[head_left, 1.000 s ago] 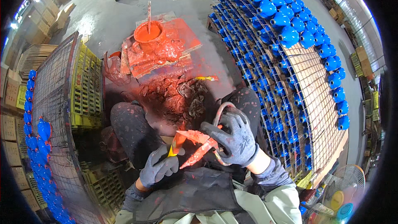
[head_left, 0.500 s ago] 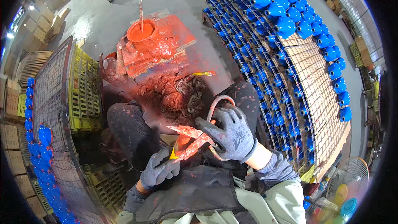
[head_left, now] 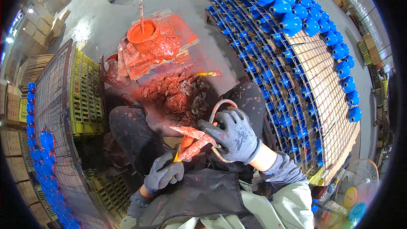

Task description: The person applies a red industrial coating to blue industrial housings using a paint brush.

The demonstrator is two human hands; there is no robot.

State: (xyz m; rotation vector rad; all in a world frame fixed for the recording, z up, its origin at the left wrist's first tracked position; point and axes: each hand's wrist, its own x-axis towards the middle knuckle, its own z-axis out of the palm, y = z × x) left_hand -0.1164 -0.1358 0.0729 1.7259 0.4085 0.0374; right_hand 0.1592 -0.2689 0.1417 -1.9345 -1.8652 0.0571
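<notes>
While my right hand (head_left: 231,135) is clamped on the looped handles of the scissors (head_left: 197,146), blades spread, my left hand (head_left: 164,173) pinches the brush (head_left: 185,143) by its yellow handle, its red head between the blades, near centre. I judge the scissors stiff, weighty and paint-slick, best held by the loops; the brush, light and soft-tipped.

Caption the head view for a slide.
The gloved right hand holds open, red-smeared scissors while the left hand holds a yellow-and-orange tool at their blades.
</notes>
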